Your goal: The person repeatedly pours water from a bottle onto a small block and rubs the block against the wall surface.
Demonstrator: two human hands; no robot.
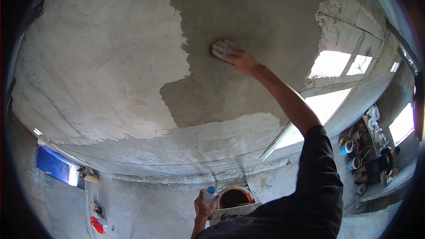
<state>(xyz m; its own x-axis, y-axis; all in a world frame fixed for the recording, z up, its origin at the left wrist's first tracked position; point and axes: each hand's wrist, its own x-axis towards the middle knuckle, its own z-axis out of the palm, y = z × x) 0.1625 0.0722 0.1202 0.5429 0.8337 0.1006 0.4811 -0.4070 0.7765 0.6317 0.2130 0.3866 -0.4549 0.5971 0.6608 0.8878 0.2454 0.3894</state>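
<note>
The left hand [203, 206] is gripping a clear, blue-capped bottle [210, 195] beside a round, dark-filled container [251, 195]. Above, the blurred right hand [232, 55] is reaching against the damp, darker wall patch [252, 13], its grip impossible to tell, while another person [380, 164] is occupying the far right near buckets [354, 163].

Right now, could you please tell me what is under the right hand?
Darker wall coating surrounds the right hand; whatever lies directly beneath its palm and fingers is covered and unseen.
</note>
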